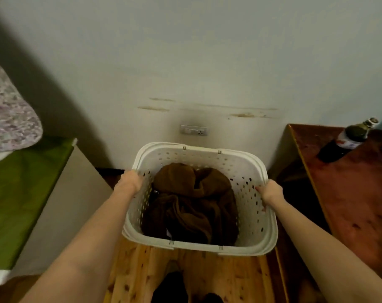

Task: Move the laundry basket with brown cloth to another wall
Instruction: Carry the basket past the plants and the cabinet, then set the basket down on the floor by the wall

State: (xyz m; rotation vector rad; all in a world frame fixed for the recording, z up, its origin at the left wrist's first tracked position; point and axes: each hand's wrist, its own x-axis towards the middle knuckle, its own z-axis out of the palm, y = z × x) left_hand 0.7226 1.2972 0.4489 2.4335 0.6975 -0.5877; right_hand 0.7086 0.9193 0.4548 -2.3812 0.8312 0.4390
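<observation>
Laundry basket (257, 228) was gripped between left hand (132, 179) and right hand (270, 192), clamped on opposite rims; brown cloth (190, 202) lay inside. Judged light, rigid; side rims suited for hold.

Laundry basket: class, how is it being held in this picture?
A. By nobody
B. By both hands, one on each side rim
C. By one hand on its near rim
B: the left hand and the right hand each grip a side rim of the laundry basket.
</observation>
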